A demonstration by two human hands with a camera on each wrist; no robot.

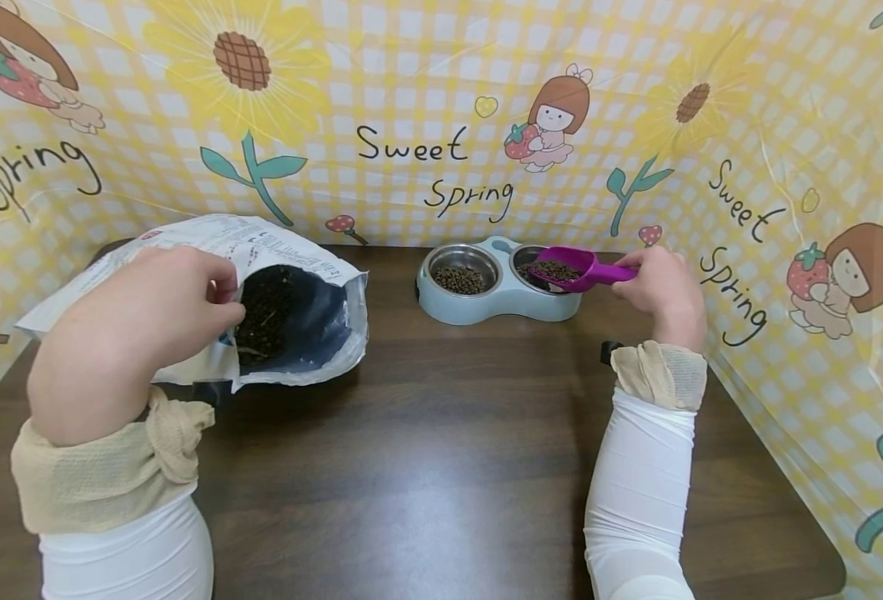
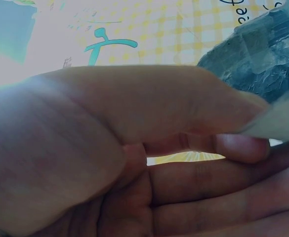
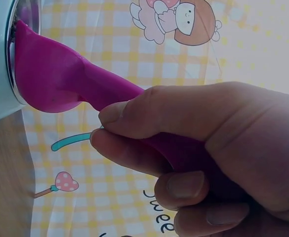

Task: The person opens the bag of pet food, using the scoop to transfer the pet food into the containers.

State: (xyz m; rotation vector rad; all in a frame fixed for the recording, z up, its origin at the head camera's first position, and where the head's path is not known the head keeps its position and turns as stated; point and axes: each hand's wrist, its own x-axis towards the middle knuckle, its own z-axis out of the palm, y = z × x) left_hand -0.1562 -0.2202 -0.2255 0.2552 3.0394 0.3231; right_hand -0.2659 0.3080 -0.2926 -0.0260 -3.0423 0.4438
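Note:
My right hand [image 1: 662,287] grips the handle of a magenta scoop [image 3: 50,74], thumb along its top. Brown kibble [image 1: 557,270] lies in the scoop, which is over the right bowl of a light blue double pet feeder [image 1: 456,308]. More kibble [image 1: 459,281] covers the bottom of the feeder's left steel bowl. At the left, my left hand [image 1: 141,308] pinches the edge of a white food bag [image 1: 283,242] between thumb and index finger. The bag lies on its side, its mouth wide and facing right, with dark kibble [image 1: 264,312] inside against the silvery lining [image 1: 317,325].
A dark brown wooden table [image 1: 426,467] lies under everything, with a rounded corner at the front right. Yellow checked cloth [image 1: 411,75] with printed flowers and girls rises behind the feeder and along both sides.

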